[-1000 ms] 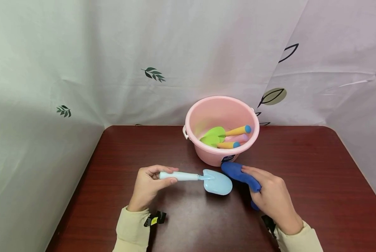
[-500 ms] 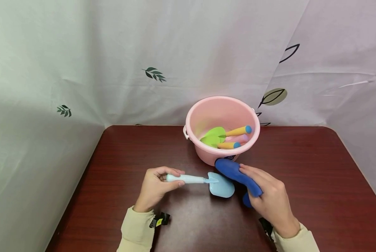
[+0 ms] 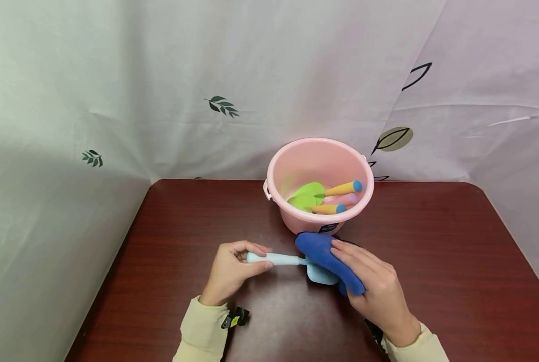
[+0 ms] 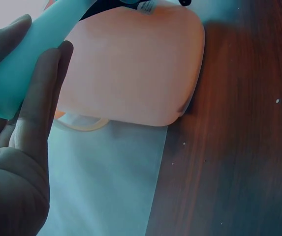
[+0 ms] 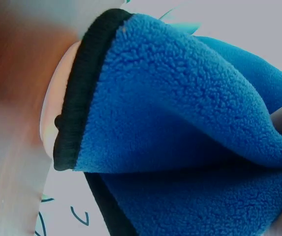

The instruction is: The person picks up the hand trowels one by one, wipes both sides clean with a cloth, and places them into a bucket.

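Observation:
My left hand [image 3: 230, 269] pinches the end of a light blue trowel's handle [image 3: 276, 259] between thumb and fingers; the left wrist view shows the same handle [image 4: 37, 54] in its grip. The trowel's blade [image 3: 321, 274] points right and is partly covered by a blue cloth [image 3: 325, 256]. My right hand [image 3: 378, 289] holds that cloth, folded, over the blade. In the right wrist view the cloth [image 5: 170, 98] looks fluffy with a dark edge, and only fingertips show at the right side. The hand's underside is hidden.
Just behind the cloth stands a pink bucket [image 3: 292, 218] with a white handle lug at its left. Inside lie trowels with green blades [image 3: 306, 196] and yellow handles [image 3: 341, 188], plus a pink piece. The brown table [image 3: 197, 211] meets a white curtain [image 3: 269, 75] at the back.
The left hand has shifted right with the trowel. The right hand has brought the cloth left, so that it now covers much of the blade, which was uncovered a second ago.

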`<state>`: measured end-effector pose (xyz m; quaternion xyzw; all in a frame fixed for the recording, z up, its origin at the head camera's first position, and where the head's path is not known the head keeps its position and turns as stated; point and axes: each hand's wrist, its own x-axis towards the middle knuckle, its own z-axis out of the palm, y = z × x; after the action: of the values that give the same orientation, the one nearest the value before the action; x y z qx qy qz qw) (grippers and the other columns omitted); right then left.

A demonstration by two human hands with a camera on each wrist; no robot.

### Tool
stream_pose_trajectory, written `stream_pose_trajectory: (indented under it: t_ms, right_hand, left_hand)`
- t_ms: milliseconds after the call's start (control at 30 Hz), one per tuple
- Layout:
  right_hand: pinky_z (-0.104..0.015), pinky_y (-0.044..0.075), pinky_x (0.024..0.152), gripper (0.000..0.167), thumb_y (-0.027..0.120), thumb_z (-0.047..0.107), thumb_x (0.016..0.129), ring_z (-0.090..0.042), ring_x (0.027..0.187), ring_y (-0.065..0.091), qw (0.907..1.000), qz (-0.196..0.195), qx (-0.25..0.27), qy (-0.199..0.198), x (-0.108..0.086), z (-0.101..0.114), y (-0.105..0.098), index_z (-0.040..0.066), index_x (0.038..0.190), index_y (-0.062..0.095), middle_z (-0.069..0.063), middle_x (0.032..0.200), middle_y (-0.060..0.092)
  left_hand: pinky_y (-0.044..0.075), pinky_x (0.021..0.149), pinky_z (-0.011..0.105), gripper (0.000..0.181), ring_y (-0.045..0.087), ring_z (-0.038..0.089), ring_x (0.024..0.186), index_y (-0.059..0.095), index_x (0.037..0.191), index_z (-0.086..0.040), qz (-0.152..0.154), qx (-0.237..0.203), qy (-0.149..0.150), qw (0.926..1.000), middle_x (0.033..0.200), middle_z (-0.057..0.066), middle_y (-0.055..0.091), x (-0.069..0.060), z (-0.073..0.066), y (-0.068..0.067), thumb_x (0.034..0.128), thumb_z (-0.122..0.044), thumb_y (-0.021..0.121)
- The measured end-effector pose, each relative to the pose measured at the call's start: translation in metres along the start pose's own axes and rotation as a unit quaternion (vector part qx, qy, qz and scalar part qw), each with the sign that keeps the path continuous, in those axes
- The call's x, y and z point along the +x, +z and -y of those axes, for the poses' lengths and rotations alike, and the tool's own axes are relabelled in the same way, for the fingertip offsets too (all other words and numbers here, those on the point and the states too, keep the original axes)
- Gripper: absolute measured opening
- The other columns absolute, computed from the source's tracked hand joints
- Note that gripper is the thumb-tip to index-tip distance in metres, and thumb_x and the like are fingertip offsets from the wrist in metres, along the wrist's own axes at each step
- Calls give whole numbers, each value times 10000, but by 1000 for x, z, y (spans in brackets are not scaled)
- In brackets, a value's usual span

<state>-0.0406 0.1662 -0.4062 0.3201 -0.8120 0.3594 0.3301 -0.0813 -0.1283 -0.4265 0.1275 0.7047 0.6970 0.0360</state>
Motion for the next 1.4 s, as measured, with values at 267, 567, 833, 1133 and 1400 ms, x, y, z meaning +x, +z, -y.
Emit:
stream_pose_trajectory:
  t_ms: [267,567,833,1133,1400]
  right_hand:
    - [-223,380,1089,367,493,210,997,-285,1109,672,9992,155,101,-351,-1,2,6,-15,1183,716,-159,1211,695]
    - [-203,332,1113,478,535,-15,809,-267,1135,660,9935,1105,132,-216,-5,5,7,50,1256,693,-104,1274,675]
    - [-205,352,1103,690,556,-149,603,-260,1163,647,9852,1708,122,-82,-6,4,6,52,1248,695,-88,1277,672]
    - [-203,354,1097,659,613,-153,606,-239,1184,639,9825,1863,86,-22,-4,2,5,47,1226,709,-56,1276,677]
    - [-197,353,1096,588,660,-127,663,-240,1176,644,9828,1848,56,24,-5,-1,3,42,1225,706,-64,1262,684]
  left_hand:
    - [581,678,268,175,738,236,823,734,838,38,-22,-93,-86,9999,961,180,751,0,1,4,728,34,870]
    - [580,692,266,182,739,231,861,729,837,36,-86,-92,10,9999,953,171,755,0,0,5,724,36,873]
    - [586,710,281,181,740,243,887,733,838,30,-88,-78,16,9999,951,158,758,0,-1,5,727,24,876]
    - [586,708,282,177,738,252,892,729,822,31,-101,-89,-21,9999,949,160,757,0,-2,4,726,24,877]
    - [584,703,282,183,737,261,896,716,819,36,-70,-139,16,9999,961,171,755,-1,-3,2,729,25,875]
